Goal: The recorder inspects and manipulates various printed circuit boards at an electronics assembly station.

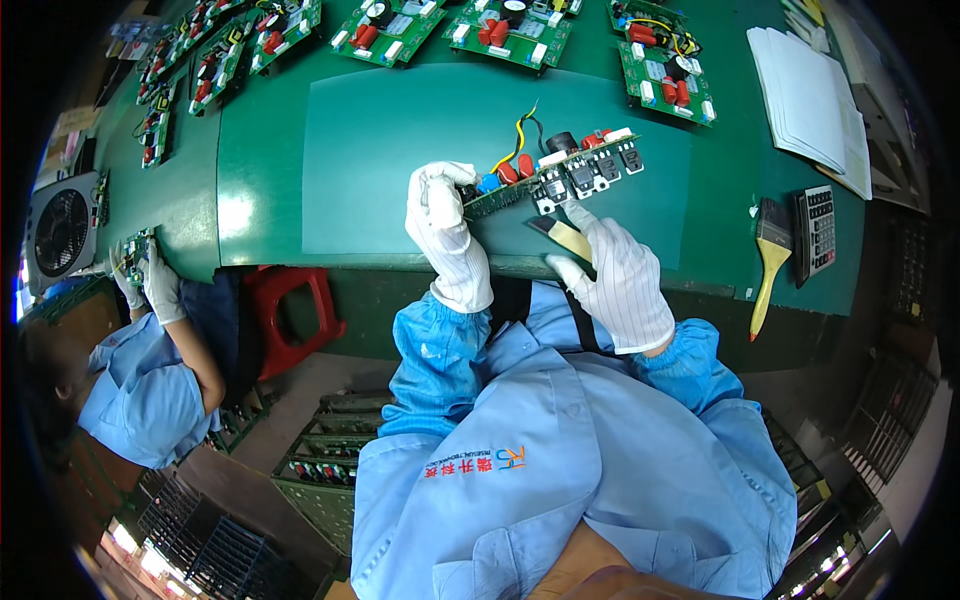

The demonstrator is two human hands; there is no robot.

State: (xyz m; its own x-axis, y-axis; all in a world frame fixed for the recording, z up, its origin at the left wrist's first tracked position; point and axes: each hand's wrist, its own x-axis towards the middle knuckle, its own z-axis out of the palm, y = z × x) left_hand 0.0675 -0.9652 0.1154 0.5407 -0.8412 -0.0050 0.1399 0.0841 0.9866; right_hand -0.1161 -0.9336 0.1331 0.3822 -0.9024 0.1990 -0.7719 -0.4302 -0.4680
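The right hand (618,275), possibly gripping a brush (568,238) though I cannot tell, is putting a finger at the black parts (582,178) of a circuit board (520,184), which the left hand (447,235) is gripping by one end above the worktop (260,150), and which could be slipping if that one-ended hold is loosening.

- The scene was viewed from the wearer's head, through a wide fisheye lens.
- The camera was pointed down at the left hand (445,222), right hand (622,278) and workbench (260,160), seen from near.
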